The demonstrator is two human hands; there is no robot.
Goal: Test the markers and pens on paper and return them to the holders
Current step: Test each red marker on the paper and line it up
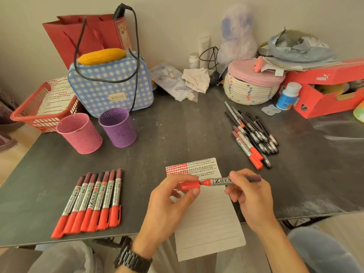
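Marker (pixel 218 181): red cap, silver barrel.

Table (pixel 177 133): dark grey, spanning the frame.
Lower left: red markers (pixel 92 201) lying in a row.
Left: pink holder (pixel 79 133), purple holder (pixel 118 127) standing upright.

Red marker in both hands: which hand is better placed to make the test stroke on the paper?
Probably right: the right hand grips the marker by its barrel above the paper; the left hand pinches only the red cap.

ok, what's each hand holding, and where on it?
One marker: the left hand pinches its red cap, the right hand grips its barrel.
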